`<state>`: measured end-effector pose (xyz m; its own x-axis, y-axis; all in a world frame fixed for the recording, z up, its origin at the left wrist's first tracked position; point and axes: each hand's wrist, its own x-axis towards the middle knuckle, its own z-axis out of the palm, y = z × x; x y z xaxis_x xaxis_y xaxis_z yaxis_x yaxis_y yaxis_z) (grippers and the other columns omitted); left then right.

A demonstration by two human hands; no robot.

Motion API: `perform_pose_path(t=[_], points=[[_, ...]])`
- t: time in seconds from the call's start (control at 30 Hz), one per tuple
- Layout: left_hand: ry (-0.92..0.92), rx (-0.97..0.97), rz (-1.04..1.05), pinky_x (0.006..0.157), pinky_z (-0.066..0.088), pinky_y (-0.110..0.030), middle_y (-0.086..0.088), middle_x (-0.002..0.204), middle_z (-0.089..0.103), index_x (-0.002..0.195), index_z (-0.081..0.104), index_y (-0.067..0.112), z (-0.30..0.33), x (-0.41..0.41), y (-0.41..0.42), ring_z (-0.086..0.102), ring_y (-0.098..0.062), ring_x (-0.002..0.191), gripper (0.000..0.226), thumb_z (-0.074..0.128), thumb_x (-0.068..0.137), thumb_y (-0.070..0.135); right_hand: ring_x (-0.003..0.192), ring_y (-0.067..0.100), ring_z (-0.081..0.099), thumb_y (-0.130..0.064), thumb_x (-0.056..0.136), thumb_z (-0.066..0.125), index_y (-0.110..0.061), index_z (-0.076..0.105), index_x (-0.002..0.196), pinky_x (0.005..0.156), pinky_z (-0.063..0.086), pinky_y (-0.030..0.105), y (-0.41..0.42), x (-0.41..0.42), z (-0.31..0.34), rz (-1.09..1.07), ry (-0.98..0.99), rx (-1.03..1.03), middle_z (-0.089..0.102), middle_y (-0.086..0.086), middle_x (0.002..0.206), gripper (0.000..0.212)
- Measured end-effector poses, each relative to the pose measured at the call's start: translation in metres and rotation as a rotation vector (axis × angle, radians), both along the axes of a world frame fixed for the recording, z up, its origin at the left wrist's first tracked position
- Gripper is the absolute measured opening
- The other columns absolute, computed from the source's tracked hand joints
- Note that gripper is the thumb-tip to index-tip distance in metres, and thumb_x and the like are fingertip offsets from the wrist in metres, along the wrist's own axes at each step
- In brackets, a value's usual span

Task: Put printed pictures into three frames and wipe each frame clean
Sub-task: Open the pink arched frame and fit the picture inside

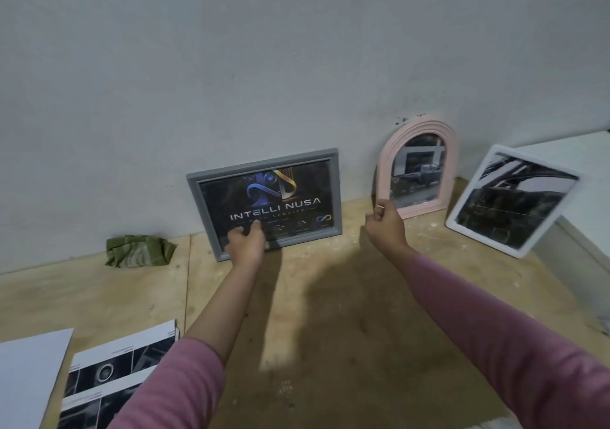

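A grey frame [264,161] holding a dark "INTELLI NUSA" print leans on the wall at the back of the table. My left hand [246,242] grips its lower rail, fingers lying on the glass. To its right a pink arched frame [417,125] with a car picture leans on the wall. My right hand [384,222] hovers with curled fingers in front of that frame's lower left edge; whether it touches is unclear. Farther right a white frame [462,212] with a dark picture leans against a white box. A crumpled green cloth [140,250] lies left of the grey frame.
The plywood table [330,313] carries printed sheets [112,369] and a blank white sheet [29,372] at the near left corner. A white box [581,164] stands at the right. The grey wall closes the back.
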<state>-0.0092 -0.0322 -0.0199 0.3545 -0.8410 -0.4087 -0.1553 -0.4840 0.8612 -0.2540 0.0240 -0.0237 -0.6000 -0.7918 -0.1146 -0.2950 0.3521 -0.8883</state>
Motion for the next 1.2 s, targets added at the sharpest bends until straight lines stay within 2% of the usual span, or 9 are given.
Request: perform_pose_path(t=[0.1,0.2,0.43,0.6,0.67,0.77,0.9,1.1,1.2], points=[[0.011,-0.013,-0.037,0.099,0.039,-0.037,-0.013,0.129,0.050,0.126,0.051,0.006,0.011,-0.035,0.011,0.051,-0.034,0.116,0.047,0.057,0.090,0.035,0.109,0.020,0.051,-0.013,0.092,0.050,-0.006,0.042,0.134,0.089,0.035,0.025,0.018,-0.019,0.009,-0.055,0.012,0.006,0.054,0.008,0.114,0.044],[0.004,-0.070,-0.071,0.098,0.040,-0.035,-0.014,0.127,0.054,0.122,0.055,0.008,0.022,-0.076,0.018,0.054,-0.032,0.112,0.041,0.058,0.088,0.031,0.119,0.028,0.050,-0.012,0.092,0.051,-0.007,0.042,0.135,0.094,0.038,0.029,0.027,-0.048,0.021,-0.092,0.048,0.004,0.053,0.013,0.130,0.044],[0.048,-0.181,-0.206,0.098,0.044,-0.036,-0.013,0.122,0.057,0.120,0.054,0.009,0.037,-0.199,0.012,0.057,-0.029,0.110,0.035,0.056,0.089,0.023,0.106,0.026,0.053,-0.014,0.091,0.053,-0.010,0.039,0.133,0.086,0.042,0.029,0.006,-0.139,0.031,-0.115,0.070,-0.025,0.051,0.014,0.128,0.045],[0.048,-0.142,-0.331,0.104,0.034,-0.028,-0.010,0.146,0.040,0.140,0.040,0.010,0.036,-0.266,-0.005,0.045,-0.026,0.129,0.049,0.051,0.093,0.019,0.114,0.035,0.050,-0.010,0.086,0.059,0.001,0.037,0.132,0.095,0.042,0.035,-0.031,-0.194,0.031,0.050,0.153,-0.027,0.044,0.020,0.129,0.052],[0.042,-0.130,-0.385,0.111,0.032,-0.032,-0.008,0.152,0.032,0.147,0.031,0.013,0.034,-0.278,-0.012,0.038,-0.026,0.136,0.055,0.048,0.095,0.019,0.118,0.039,0.047,-0.010,0.082,0.062,0.003,0.035,0.134,0.100,0.043,0.044,-0.046,-0.206,0.028,0.028,0.147,-0.014,0.043,0.023,0.131,0.060],[0.028,-0.132,-0.409,0.110,0.037,-0.044,-0.008,0.148,0.041,0.148,0.028,0.017,0.029,-0.292,-0.021,0.044,-0.028,0.131,0.058,0.047,0.094,0.019,0.122,0.039,0.046,-0.010,0.082,0.063,0.001,0.026,0.140,0.100,0.044,0.046,-0.062,-0.220,0.020,-0.020,0.069,0.078,0.042,0.022,0.136,0.070],[-0.043,-0.171,-0.356,0.100,0.046,-0.044,-0.008,0.130,0.057,0.143,0.037,0.018,0.024,-0.297,-0.025,0.056,-0.029,0.114,0.047,0.041,0.097,0.015,0.106,0.033,0.054,-0.001,0.084,0.055,0.000,0.033,0.131,0.081,0.044,0.030,-0.065,-0.223,0.011,0.065,0.072,0.113,0.052,0.020,0.117,0.052],[-0.188,-0.283,-0.279,0.089,0.047,-0.033,-0.006,0.116,0.062,0.132,0.050,0.014,0.031,-0.278,-0.028,0.059,-0.027,0.104,0.035,0.039,0.099,0.014,0.095,0.031,0.056,0.004,0.084,0.052,-0.002,0.041,0.120,0.074,0.047,0.032,-0.059,-0.216,0.025,0.116,0.155,0.044,0.053,0.018,0.107,0.038],[-0.173,-0.327,-0.273,0.087,0.052,-0.039,-0.004,0.108,0.064,0.125,0.055,0.016,0.038,-0.259,-0.024,0.061,-0.026,0.097,0.031,0.041,0.098,0.015,0.088,0.023,0.055,-0.001,0.091,0.049,-0.004,0.043,0.119,0.069,0.046,0.026,-0.040,-0.210,0.045,0.185,0.226,-0.081,0.054,0.013,0.104,0.029]])
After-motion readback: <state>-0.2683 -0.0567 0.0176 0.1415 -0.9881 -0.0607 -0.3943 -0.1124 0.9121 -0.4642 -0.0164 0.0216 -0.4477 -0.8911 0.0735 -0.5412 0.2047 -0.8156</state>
